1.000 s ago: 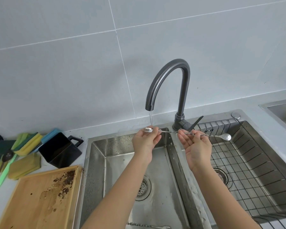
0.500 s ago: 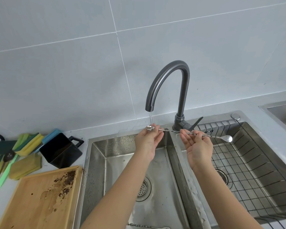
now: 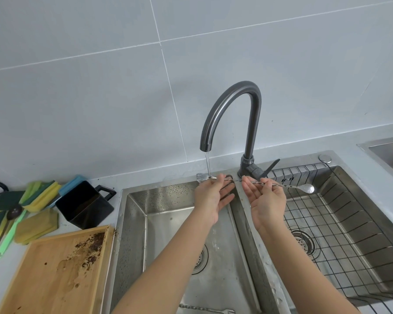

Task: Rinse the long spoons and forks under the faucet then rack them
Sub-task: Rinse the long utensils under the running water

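Observation:
I hold one long twisted metal utensil (image 3: pixel 288 185) level across the sink divider, a fork head at its left end and a spoon bowl at its right end. My left hand (image 3: pixel 212 196) pinches it near the fork end, which sits in the thin water stream from the dark faucet (image 3: pixel 234 114). My right hand (image 3: pixel 267 200) grips the shaft, palm up, with the spoon end over the wire rack (image 3: pixel 340 225) in the right basin. Another long fork (image 3: pixel 207 310) lies at the bottom of the left basin (image 3: pixel 168 223).
A stained wooden cutting board (image 3: pixel 55 273) lies left of the sink. Behind it stand a black container (image 3: pixel 84 205), several sponges (image 3: pixel 36 211) and a green-handled brush (image 3: pixel 7 236). A second sink edge (image 3: pixel 388 152) shows at far right.
The utensil and both hands have shifted slightly left, so the fork head now sticks out past the water stream. My left fingers have spread open below the shaft.

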